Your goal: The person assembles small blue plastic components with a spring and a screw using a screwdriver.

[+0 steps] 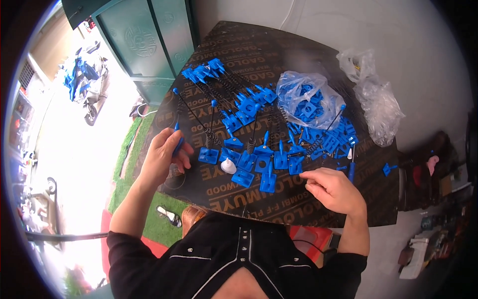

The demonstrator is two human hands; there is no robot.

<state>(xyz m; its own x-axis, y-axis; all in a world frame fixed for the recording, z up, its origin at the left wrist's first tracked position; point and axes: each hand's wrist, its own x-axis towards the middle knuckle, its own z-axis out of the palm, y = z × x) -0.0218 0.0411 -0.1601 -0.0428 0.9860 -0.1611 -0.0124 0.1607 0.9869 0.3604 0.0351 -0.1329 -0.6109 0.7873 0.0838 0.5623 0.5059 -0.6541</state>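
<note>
My left hand point(170, 153), at the table's left side, is closed around a slim blue pen point(178, 142) whose pointed end sticks up past my fingers. A black coiled cord point(179, 105) runs above it. My right hand point(336, 192) hovers at the front right with its index finger stretched and nothing visible in it. Its fingertip is close to a blue square base point(296, 165); whether they touch I cannot tell. Between my hands lie several blue bases with pens and black coils, and a white cone-tipped cap or bottle point(228, 166).
A clear plastic bag point(311, 97) of blue parts sits on a loose pile of blue pieces point(336, 140). Several coiled pen sets point(204, 72) lie toward the back left. A blue-handled tool point(351, 172) and crumpled clear plastic point(378, 109) are at the right.
</note>
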